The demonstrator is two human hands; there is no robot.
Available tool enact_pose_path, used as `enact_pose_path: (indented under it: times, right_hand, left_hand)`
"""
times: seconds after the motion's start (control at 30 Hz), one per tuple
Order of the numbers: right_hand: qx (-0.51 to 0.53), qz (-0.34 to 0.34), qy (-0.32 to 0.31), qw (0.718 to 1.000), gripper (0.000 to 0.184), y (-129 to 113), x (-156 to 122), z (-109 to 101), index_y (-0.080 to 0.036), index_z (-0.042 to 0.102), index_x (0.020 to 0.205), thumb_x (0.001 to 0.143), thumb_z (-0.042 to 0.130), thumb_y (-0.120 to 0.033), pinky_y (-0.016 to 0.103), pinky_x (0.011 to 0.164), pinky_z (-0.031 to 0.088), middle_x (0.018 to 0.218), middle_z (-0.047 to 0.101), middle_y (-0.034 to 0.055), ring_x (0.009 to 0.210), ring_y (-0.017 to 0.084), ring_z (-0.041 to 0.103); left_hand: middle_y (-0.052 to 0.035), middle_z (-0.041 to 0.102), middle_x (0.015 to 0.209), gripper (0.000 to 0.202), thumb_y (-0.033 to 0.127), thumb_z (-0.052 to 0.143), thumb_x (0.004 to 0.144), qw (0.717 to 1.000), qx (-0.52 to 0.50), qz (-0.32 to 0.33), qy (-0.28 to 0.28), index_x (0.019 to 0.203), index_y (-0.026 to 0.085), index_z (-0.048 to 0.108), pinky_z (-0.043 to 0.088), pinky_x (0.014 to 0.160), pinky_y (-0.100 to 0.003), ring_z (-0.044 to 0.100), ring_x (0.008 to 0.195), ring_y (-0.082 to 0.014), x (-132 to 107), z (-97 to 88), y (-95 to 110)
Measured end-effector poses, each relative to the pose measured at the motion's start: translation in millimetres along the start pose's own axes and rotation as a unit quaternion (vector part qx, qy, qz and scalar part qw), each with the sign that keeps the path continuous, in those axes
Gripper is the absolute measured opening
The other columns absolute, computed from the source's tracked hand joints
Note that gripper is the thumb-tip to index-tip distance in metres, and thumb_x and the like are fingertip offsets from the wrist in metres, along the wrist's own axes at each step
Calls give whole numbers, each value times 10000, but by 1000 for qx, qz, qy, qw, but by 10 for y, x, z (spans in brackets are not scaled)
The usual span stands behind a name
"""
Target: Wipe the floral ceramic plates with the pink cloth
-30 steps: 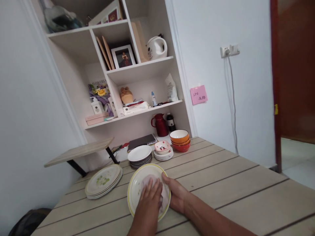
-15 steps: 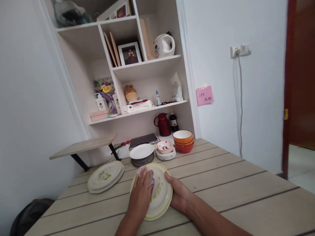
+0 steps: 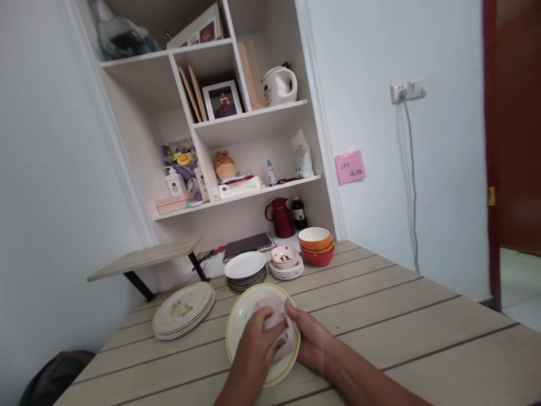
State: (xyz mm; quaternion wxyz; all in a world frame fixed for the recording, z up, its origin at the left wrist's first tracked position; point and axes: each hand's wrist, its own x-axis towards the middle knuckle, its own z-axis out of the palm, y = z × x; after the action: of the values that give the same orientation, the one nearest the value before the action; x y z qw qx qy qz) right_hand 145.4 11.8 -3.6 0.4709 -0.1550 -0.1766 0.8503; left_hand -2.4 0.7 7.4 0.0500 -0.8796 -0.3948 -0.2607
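Observation:
A white plate with a yellow rim (image 3: pixel 240 316) is tilted up over the table in front of me. My right hand (image 3: pixel 310 338) grips its right edge, thumb on the upper rim and the other fingers behind it. Pressed on the plate's face is a crumpled pale pink cloth (image 3: pixel 270 307). My left hand (image 3: pixel 260 344) holds this cloth with bent fingers, right of the plate's middle. The hand and cloth cover most of the plate's centre.
Left stands a stack of matching plates (image 3: pixel 183 310). Behind are dark plates topped by a white one (image 3: pixel 245 265), small dishes under a pink bowl (image 3: pixel 284 256), and stacked orange and red bowls (image 3: pixel 316 246). A wooden riser (image 3: pixel 146 258) and shelves (image 3: pixel 253 113) border the table (image 3: pixel 401 321).
My left hand has slid the cloth from the plate's upper left to its right half, and its fingers have curled. My right hand keeps its grip on the rim.

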Motion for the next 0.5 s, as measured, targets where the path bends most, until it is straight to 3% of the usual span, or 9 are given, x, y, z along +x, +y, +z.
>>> enact_pose_path:
  times: [0.13,0.27,0.37,0.5]
  right_hand:
    - [-8,-24,14,1000,468,38,-17,21,-55,602,1170,924,448,-421,358,826,503,880,751,154,788,217,707]
    - [-6,-28,4,1000,491,65,-1,6,-56,592,1198,917,457,-435,379,900,479,966,743,171,874,227,702]
    - [18,-33,4,999,537,51,21,-15,-53,557,1243,931,396,-458,428,937,461,1026,726,190,930,251,691]
    - [50,-49,30,997,591,-17,37,-31,-32,477,1311,954,296,-466,465,959,445,1024,721,206,965,265,680]
  left_hand:
    - [-65,461,1459,537,47,504,798,998,44,37,-15,1275,281,576,337,1102,-543,387,1357,-267,44,17,-11]
    - [-72,395,1496,561,73,433,835,996,92,-14,-11,1369,241,471,270,1130,-566,336,1386,-249,79,46,-92]
    - [-89,453,1459,505,108,438,847,993,109,-38,2,1336,209,513,311,1125,-524,387,1358,-248,58,81,-187]
    - [-78,580,1350,426,140,467,844,995,99,-23,8,1238,217,609,378,1097,-470,501,1272,-244,-12,112,-278]
